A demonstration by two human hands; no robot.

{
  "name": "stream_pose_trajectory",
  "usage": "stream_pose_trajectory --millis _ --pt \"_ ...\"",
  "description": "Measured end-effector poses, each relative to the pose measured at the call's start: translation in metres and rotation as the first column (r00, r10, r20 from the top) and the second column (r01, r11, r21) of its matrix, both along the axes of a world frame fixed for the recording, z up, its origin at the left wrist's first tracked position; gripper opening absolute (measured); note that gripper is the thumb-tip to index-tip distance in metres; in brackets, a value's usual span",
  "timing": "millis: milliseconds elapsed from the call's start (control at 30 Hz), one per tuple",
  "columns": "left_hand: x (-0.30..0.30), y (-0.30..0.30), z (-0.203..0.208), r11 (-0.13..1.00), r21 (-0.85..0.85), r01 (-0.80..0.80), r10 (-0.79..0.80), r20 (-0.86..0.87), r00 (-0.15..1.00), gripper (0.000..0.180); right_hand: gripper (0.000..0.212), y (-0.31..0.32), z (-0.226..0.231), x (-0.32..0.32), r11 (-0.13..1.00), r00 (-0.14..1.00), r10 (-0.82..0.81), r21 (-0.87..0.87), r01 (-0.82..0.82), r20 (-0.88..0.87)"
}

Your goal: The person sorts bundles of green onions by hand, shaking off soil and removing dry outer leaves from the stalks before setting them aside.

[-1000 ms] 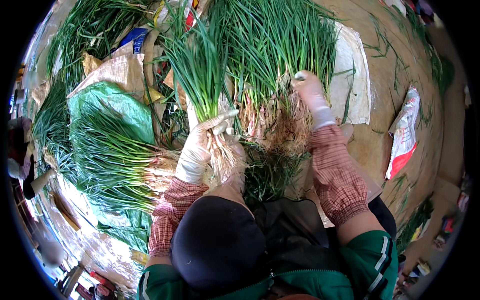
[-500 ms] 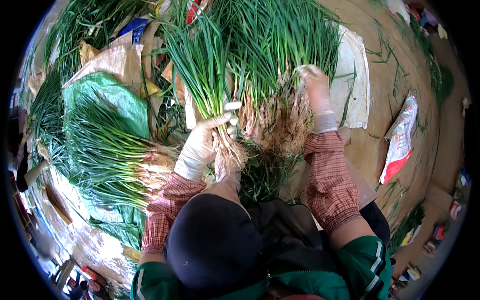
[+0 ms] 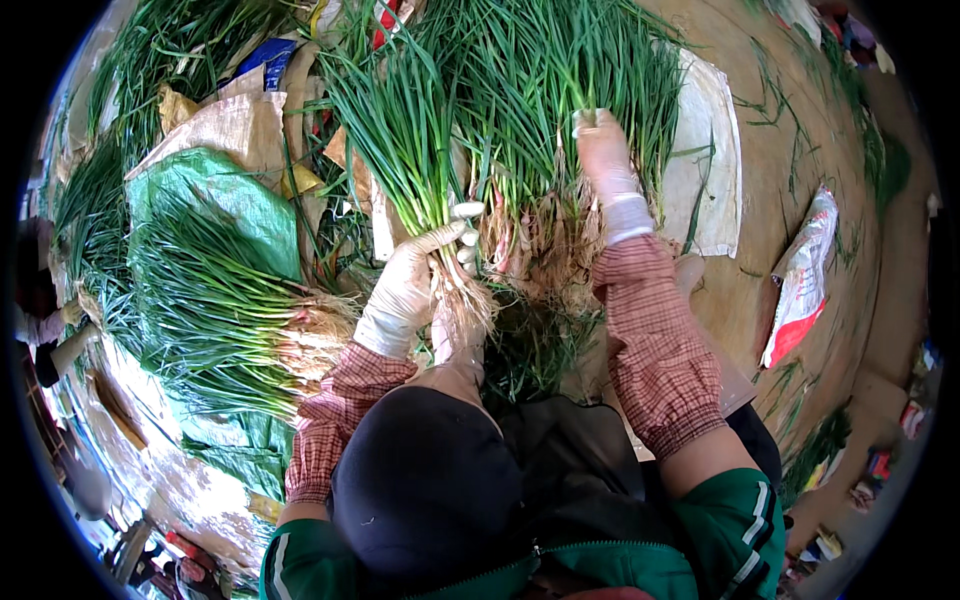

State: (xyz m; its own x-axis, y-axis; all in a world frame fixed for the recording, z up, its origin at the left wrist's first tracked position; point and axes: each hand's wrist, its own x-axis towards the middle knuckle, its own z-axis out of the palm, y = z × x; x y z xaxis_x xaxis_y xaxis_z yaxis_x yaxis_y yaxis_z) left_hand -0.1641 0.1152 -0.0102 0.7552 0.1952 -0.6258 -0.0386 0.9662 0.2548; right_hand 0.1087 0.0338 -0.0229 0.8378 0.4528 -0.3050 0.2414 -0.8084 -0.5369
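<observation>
My left hand (image 3: 408,275), in a whitish glove, is closed around a bunch of green onions (image 3: 415,160). Their leaves point away from me, and the pale roots hang below my fingers. To the right, my gloved right hand (image 3: 604,155) reaches into a large heap of green onions (image 3: 520,110), its fingers curled around some stalks; the fingertips are partly hidden among the leaves. Brown, dirty roots (image 3: 545,240) of the heap lie between my hands. Left of my left hand, a laid-out pile of green onions (image 3: 220,310) has its roots turned toward me.
A green plastic sheet (image 3: 250,205) lies under the left pile. Beside the heap is a white sack (image 3: 715,150); farther right, a red and white bag (image 3: 800,280) rests on the brown floor (image 3: 760,215). More greens (image 3: 180,50) cover the far left.
My right hand has moved left and slightly away from me, up along the leaves of the heap, and now grips stalks there. My left hand keeps its bunch almost still.
</observation>
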Motion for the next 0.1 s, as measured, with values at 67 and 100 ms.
stream_pose_trajectory --millis 67,100 --pt "0.0049 -0.0014 0.0092 0.999 0.040 0.020 -0.021 0.015 1.000 0.031 0.034 0.0120 -0.0045 -0.0126 0.984 0.995 0.047 -0.169 -0.062 -0.092" --pt "0.0037 -0.0006 0.0090 0.999 0.021 0.042 -0.044 0.066 0.997 0.030 0.034 0.0122 -0.0044 -0.0133 0.984 0.995 0.046 -0.169 -0.061 -0.092"
